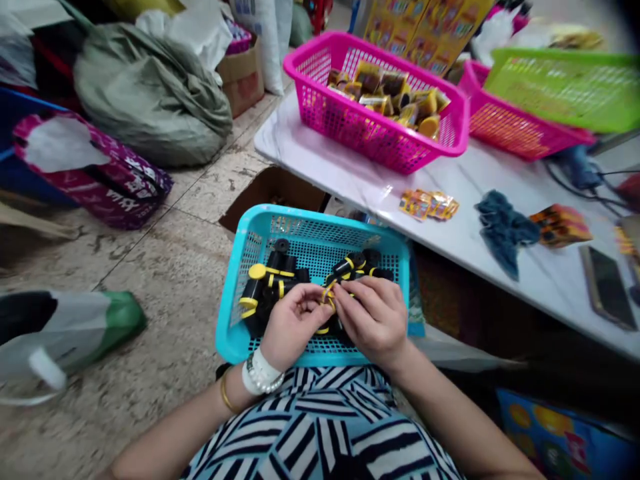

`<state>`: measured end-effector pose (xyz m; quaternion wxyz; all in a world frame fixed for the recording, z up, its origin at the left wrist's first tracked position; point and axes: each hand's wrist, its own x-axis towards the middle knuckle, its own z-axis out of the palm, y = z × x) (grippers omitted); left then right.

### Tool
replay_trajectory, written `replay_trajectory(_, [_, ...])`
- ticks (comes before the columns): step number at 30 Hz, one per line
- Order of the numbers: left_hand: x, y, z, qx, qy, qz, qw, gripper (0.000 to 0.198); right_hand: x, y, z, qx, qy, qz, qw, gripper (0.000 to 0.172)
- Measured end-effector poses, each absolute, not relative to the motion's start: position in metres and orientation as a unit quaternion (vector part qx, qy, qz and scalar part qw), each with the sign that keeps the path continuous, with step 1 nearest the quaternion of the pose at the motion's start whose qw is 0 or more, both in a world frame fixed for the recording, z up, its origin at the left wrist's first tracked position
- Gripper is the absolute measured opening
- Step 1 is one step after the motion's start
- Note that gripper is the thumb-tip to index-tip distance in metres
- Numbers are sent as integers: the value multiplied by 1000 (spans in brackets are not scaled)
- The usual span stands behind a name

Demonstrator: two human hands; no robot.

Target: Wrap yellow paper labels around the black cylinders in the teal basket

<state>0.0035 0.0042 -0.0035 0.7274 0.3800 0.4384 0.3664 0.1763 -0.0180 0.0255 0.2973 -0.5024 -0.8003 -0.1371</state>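
Over a turquoise basket (320, 215) on my lap, both hands meet at the fingertips. My left hand (295, 323) is closed, thumb and fingers pinching a small yellow piece (328, 293) whose kind I cannot make out. My right hand (373, 317) pinches the same piece from the other side. Below them in the basket lie several black cylinders with yellow ends (253, 290), some tilted, some lying flat. The hands hide part of the pile.
A white marbled table (345, 153) stands ahead and right. On it are a pink basket (380, 150) of yellow-wrapped pieces, small orange packets (429, 205), a dark blue cloth (505, 227) and a phone (607, 287). An open cardboard box (273, 187) and bags (150, 100) stand on the floor.
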Motion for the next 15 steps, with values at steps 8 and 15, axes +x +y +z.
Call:
replay_trajectory(8, [-3, 3, 3, 437, 430, 281, 738, 20, 170, -49, 11, -610, -634, 274, 388, 46])
replay_trajectory(15, [-4, 3, 8, 433, 450, 309, 717, 24, 166, -43, 12, -629, -406, 530, 399, 30])
